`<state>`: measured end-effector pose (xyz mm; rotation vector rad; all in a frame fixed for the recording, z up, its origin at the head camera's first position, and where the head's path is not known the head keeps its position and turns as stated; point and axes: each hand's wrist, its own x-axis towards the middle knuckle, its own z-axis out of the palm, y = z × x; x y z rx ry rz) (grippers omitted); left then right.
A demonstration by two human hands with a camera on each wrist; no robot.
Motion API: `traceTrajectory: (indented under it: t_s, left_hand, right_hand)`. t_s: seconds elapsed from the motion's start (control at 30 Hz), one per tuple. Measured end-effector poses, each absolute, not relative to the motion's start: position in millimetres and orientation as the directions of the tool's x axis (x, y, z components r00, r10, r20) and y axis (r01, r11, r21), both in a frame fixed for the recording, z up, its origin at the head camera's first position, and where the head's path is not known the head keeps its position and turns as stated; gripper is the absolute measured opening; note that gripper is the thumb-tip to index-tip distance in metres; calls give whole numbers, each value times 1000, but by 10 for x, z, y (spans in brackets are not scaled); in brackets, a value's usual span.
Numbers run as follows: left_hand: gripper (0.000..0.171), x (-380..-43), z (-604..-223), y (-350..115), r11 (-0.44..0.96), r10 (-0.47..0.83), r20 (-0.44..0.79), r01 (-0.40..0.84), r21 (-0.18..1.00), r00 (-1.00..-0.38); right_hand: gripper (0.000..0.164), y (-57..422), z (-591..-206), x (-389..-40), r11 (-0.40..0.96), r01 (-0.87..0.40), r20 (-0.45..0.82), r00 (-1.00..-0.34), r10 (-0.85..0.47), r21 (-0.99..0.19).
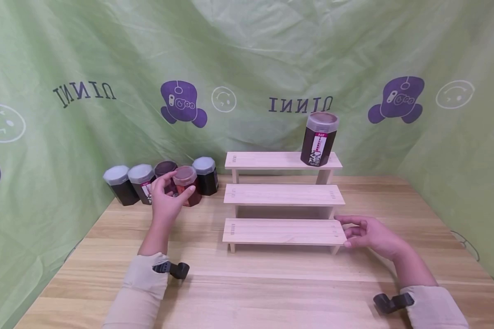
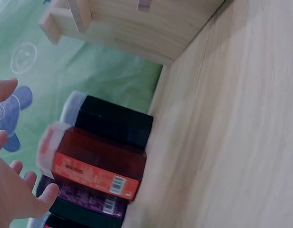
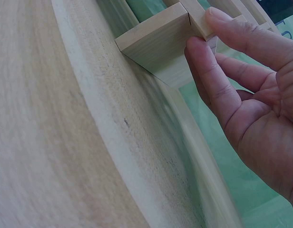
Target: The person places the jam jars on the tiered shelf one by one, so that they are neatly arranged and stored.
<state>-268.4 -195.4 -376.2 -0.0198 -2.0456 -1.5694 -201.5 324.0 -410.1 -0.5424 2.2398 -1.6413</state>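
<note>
My left hand hovers by a red-brown jar with a clear lid, thumb and fingers spread about its upper part. In the left wrist view the fingers stand apart from that jar, which has an orange label. A purple-labelled jar lies just behind it, partly hidden by the hand in the head view. My right hand holds the right end of the lowest step of a three-tier wooden display stand. Thumb and fingertips pinch the board's end in the right wrist view.
Dark jars with whitish lids, one at the far left, one beside it and one at right, flank the red-brown jar. Another dark jar stands on the top tier's right end. A green printed curtain encloses the wooden table.
</note>
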Motion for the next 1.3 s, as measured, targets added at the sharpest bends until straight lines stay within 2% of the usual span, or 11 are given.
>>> traceTrajectory:
  t_s: [0.2, 0.4, 0.7, 0.83, 0.93, 1.07, 1.3]
  left_hand:
    - [69, -2778, -3836, -1989, 296, -316, 385, 296, 908, -867]
    - [76, -2903, -3897, -1969, 367, -339, 415, 287, 885, -845]
    - [72, -3056, -4067, -1928, 484, -404, 528, 316, 816, -747]
    - [64, -3100, -4099, -1917, 515, -428, 575, 334, 789, -697]
    - [58, -3114, -4100, -1927, 530, -433, 588, 335, 779, -683]
    - [58, -3103, -4094, -1945, 519, -418, 553, 310, 797, -721]
    - [71, -3059, -4073, -1926, 495, -397, 452, 228, 838, -799]
  right_hand:
    - [74, 3257, -4116, -2014, 262, -121, -21, -876, -482, -957]
    - [73, 3276, -4129, -1998, 257, -124, -15, -877, -480, -958]
    - [72, 3253, -4129, -1990, 264, -129, -14, -877, -480, -956]
    - [74, 3247, -4119, -1991, 265, -120, -21, -879, -476, -957]
    - [76, 3242, -4109, -1992, 272, -114, -29, -881, -472, -956]
    - [75, 3241, -4105, -2004, 278, -117, -28, -883, -468, -953]
    - [73, 3234, -4111, -2023, 239, -120, -13, -873, -488, -964]
